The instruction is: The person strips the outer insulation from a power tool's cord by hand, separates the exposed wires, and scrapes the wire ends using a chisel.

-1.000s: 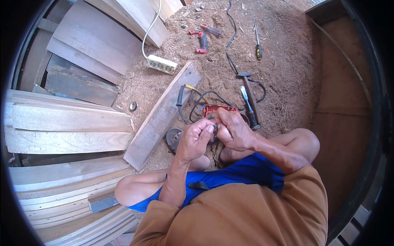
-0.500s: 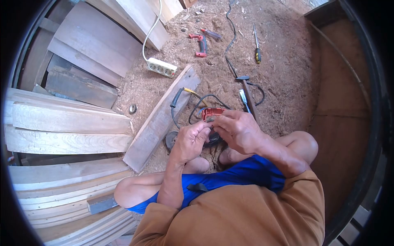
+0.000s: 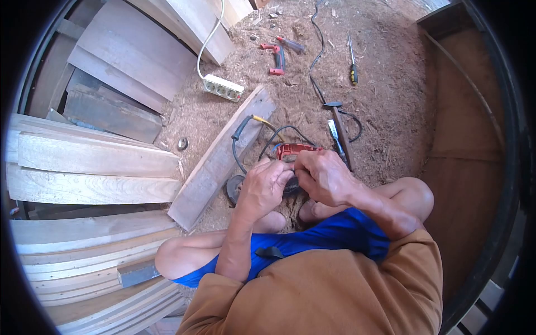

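Note:
My left hand point(image 3: 264, 185) and my right hand point(image 3: 325, 177) meet in front of me, the fingers of both bent into a pinch. Whatever lies between the fingertips is too small and covered to make out. Just beyond and below them is a power tool with a red housing point(image 3: 296, 149), which looks like an angle grinder; its middle is hidden by my hands. A round grey disc point(image 3: 235, 188) shows to the left, beside my left wrist. A black cable with a yellow section point(image 3: 261, 119) curves near the tool.
A loose plank point(image 3: 218, 167) lies left of the tool. To the right are a hammer point(image 3: 341, 134) and a chisel point(image 3: 334, 132). Farther off lie a screwdriver point(image 3: 353, 66), a red-and-grey handle piece point(image 3: 277, 60) and a power strip point(image 3: 223, 87). Stacked boards point(image 3: 95, 162) line the left.
The right fingers have curled in more and the two hands sit slightly farther apart at the knuckles. The whole view has shifted a little. Tools on the ground stay where they were.

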`<state>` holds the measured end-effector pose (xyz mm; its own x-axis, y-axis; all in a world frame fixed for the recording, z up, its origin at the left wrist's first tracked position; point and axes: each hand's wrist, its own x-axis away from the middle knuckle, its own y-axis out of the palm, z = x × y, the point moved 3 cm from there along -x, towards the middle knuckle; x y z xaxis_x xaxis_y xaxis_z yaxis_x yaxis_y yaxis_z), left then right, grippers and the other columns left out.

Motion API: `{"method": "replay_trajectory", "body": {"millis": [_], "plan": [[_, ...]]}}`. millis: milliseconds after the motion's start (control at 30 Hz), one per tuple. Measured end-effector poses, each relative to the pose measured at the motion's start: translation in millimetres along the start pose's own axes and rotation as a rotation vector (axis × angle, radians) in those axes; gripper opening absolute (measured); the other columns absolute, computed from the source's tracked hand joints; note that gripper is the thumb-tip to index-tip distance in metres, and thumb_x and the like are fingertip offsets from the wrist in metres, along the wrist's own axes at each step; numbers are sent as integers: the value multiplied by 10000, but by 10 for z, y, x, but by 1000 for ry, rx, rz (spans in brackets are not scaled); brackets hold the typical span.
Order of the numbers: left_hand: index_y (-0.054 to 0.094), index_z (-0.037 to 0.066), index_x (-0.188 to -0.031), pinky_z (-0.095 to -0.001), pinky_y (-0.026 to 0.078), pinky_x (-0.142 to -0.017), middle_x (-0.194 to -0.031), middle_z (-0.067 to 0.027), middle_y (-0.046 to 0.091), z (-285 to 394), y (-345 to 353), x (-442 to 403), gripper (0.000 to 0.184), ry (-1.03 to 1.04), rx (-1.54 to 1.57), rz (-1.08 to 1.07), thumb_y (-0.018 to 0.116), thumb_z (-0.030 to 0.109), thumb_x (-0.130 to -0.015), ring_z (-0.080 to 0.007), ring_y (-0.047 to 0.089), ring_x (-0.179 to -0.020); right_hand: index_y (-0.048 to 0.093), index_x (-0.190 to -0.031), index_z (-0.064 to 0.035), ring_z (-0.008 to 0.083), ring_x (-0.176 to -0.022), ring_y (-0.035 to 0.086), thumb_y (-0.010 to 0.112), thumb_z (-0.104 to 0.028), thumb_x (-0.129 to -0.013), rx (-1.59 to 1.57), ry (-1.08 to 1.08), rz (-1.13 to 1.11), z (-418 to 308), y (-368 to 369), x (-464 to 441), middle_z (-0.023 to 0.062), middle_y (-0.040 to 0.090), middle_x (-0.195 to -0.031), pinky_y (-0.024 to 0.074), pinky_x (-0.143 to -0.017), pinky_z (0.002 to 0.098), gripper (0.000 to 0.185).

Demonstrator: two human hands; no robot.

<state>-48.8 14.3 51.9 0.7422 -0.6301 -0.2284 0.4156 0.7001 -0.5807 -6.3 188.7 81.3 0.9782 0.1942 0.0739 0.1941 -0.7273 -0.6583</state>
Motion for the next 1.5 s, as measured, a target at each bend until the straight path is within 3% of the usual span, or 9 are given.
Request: {"method": "replay_trajectory", "body": {"millis": [167, 233, 267, 400, 733, 933, 1033, 1233, 1500], "plan": [[643, 67, -891, -384, 451, -584, -790, -97, 627, 289, -124, 44, 231, 59, -252, 429, 771, 259, -894, -278, 576, -633, 618, -883, 23, 366, -701, 655, 613, -119, -863, -173, 110, 55, 175, 12, -13, 187, 655, -741, 509, -656, 463, 143], [619, 58, -868, -361, 461, -598, -787, -95, 606, 257, -112, 217, 278, -52, 12, 357, 791, 276, -889, -266, 590, -645, 620, -918, 27, 279, -648, 628, 631, -123, -888, -236, 167, 104, 230, 24, 12, 143, 631, -717, 499, -631, 416, 154], [669, 3, -950, -309, 508, -718, -901, -119, 684, 225, -95, 273, 286, -301, 161, 100, 761, 273, -938, -195, 657, -825, 615, -917, 28, 265, -644, 621, 634, -128, -891, -252, 174, 108, 228, 13, 9, 133, 627, -712, 497, -628, 408, 159], [688, -24, -1198, -257, 561, -772, -985, -46, 736, 30, 308, 239, 274, -486, 816, 93, 688, 163, -997, -104, 671, -857, 596, -902, 29, 229, -638, 603, 634, -135, -908, -395, 158, 101, 118, -4, 27, 108, 611, -697, 494, -620, 383, 168], [669, -10, -1052, -266, 541, -775, -984, -60, 704, -79, 250, 243, 130, -409, 708, 265, 658, 111, -1005, -112, 655, -862, 600, -883, 7, 287, -731, 621, 650, -134, -930, -410, 77, 101, -46, 54, 113, 141, 622, -760, 483, -665, 390, 157], [646, 10, -1052, -251, 482, -803, -929, -29, 648, -20, 176, 207, 158, -393, 725, 201, 671, 158, -1002, -94, 594, -866, 618, -897, 14, 208, -736, 587, 632, -142, -981, -826, 183, -245, 16, 113, 104, 114, 610, -781, 478, -682, 364, 178], [637, 7, -1038, -251, 484, -790, -932, -31, 649, -89, 194, 220, 159, -344, 675, 206, 665, 160, -1004, -87, 591, -851, 615, -905, 27, 216, -731, 584, 635, -121, -971, -870, 189, -176, 14, 112, 115, 108, 607, -776, 474, -680, 371, 164], [630, 19, -1054, -258, 511, -799, -956, -44, 674, -144, 270, 276, 117, -527, 1131, 186, 641, 122, -1000, -85, 614, -860, 629, -958, 17, 272, -767, 679, 667, -188, -969, -412, -1, -45, -49, 39, 116, 152, 660, -815, 514, -682, 381, 208], [646, 17, -1046, -226, 476, -742, -947, -12, 678, -77, 176, 256, 129, -472, 994, 145, 626, 137, -1004, -39, 580, -845, 625, -922, 1, 311, -780, 682, 714, -118, -904, -444, 73, 8, -57, 24, 68, 147, 667, -817, 508, -688, 410, 150]]}}
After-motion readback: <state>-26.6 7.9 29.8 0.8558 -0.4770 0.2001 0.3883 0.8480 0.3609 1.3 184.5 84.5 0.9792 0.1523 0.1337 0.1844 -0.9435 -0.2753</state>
